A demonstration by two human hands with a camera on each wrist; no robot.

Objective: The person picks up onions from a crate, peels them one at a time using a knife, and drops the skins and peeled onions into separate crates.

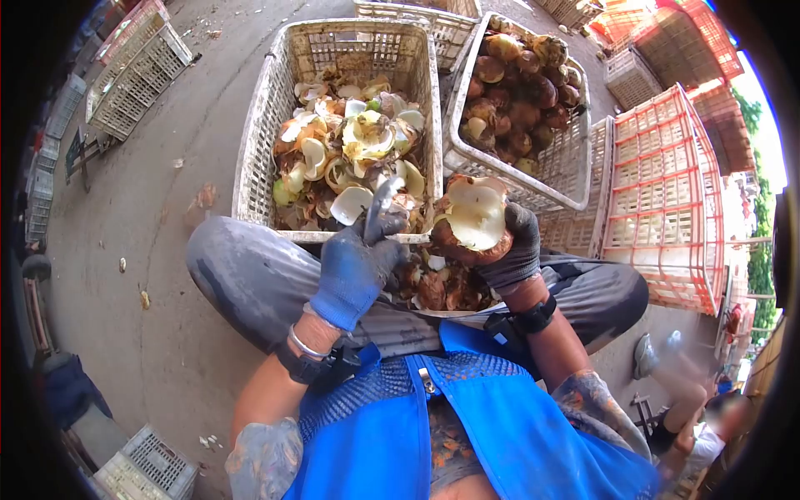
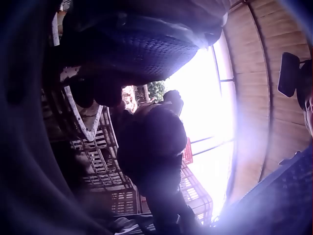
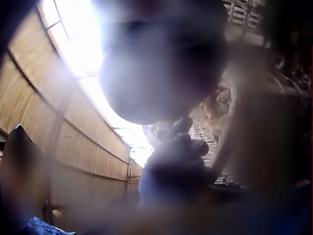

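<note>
In the head view, my left hand [image 1: 350, 271], in a blue and dark glove, grips a knife whose grey blade [image 1: 382, 198] points upward; the handle is hidden in the fist. My right hand [image 1: 518, 250], in a dark, soiled glove, holds a brown-skinned shell [image 1: 477, 215] by its right side, its hollow whitish inside facing up. The blade stands left of the shell, apart from it. Below both hands, brown scraps [image 1: 437, 290] fill a container between the legs. Both wrist views are dark and blurred.
Ahead stands a worn white crate [image 1: 250, 158] heaped with pale, curved peelings [image 1: 367, 137]. Right of it, another crate [image 1: 512, 182] holds several whole brown round pieces [image 1: 521, 108]. Stacked crates [image 1: 662, 192] line the right side. Another person [image 1: 696, 429] sits at the lower right.
</note>
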